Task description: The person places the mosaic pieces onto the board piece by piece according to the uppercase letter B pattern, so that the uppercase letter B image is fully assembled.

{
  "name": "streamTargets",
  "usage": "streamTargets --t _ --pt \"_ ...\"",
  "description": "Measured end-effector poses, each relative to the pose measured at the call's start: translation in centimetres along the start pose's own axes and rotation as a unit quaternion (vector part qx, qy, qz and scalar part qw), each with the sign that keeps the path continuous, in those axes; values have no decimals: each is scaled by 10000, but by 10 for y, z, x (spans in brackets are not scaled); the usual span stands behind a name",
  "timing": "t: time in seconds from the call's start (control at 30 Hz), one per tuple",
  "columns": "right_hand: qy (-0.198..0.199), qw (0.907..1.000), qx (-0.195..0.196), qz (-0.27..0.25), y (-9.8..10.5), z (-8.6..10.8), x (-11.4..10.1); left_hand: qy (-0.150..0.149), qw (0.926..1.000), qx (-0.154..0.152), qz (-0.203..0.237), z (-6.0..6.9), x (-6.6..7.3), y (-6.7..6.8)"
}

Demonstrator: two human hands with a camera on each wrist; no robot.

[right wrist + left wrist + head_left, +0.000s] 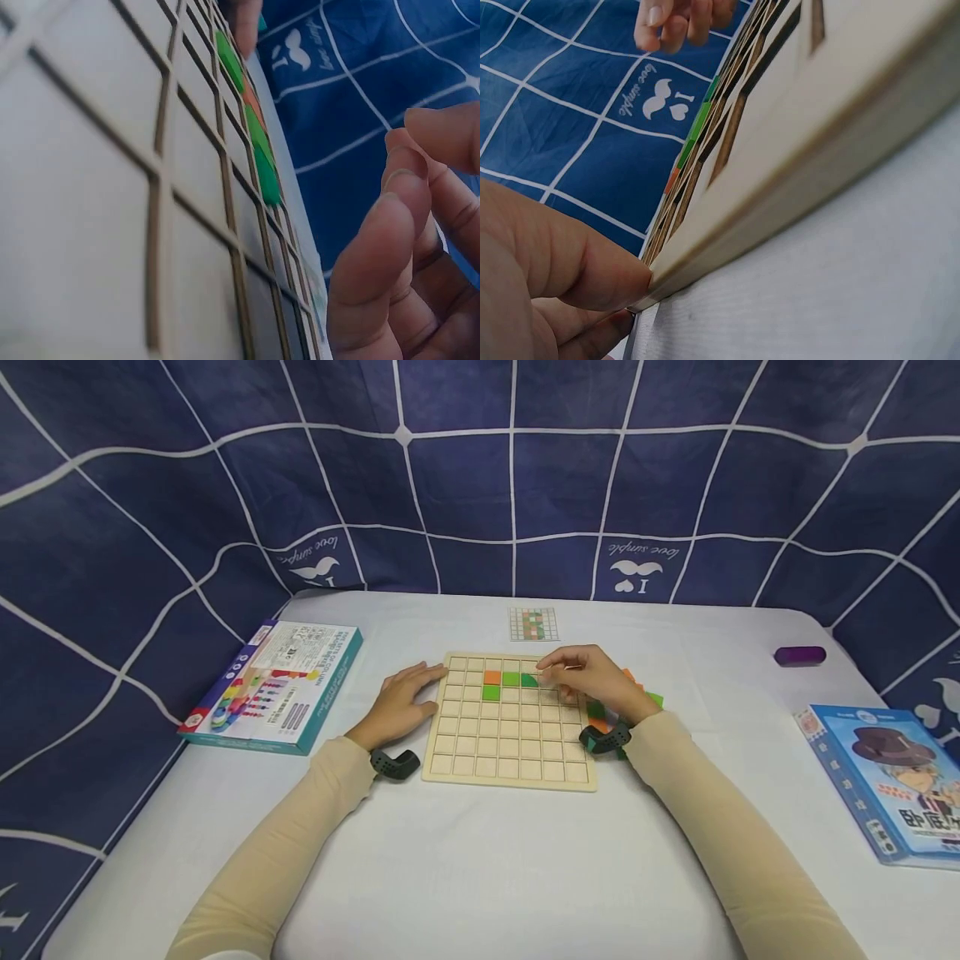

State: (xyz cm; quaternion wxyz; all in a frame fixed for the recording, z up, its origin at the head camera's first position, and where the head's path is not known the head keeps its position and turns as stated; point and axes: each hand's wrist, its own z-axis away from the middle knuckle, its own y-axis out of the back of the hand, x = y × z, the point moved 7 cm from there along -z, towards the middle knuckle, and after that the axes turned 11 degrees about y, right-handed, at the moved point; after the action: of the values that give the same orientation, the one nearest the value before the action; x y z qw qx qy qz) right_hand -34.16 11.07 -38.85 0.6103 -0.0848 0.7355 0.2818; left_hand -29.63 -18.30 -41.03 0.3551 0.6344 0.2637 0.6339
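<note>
A wooden grid board [476, 747] lies in front of me. In its upper rows sit an orange square [492, 677], two light green squares, one beside the orange square [511, 679] and one below it [491, 693], and a dark green piece [265, 176] with a curved edge. My left hand [401, 703] rests at the board's left edge, its thumb [611, 274] touching the side. Above the upper right of the board hovers my right hand [592, 678], fingers loosely bent, close to the dark green piece. Nothing shows between its fingers in the right wrist view.
Loose green and orange pieces [597, 714] lie beside the board, partly under my right wrist. Beyond the board is a small pattern card [533, 624]. A toy box [277, 685] is at left; a blue box [892, 777] and a purple case [799, 656] at right.
</note>
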Motion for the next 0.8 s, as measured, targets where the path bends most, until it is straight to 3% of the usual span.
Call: streamTargets --t 0.43,0.8 --pt "-310 9973 574 350 56 24 16 -27 10000 -17 -33 0 -1 -1" --pt "-704 9948 709 190 76 33 31 -48 10000 -29 -36 -1 -1 0"
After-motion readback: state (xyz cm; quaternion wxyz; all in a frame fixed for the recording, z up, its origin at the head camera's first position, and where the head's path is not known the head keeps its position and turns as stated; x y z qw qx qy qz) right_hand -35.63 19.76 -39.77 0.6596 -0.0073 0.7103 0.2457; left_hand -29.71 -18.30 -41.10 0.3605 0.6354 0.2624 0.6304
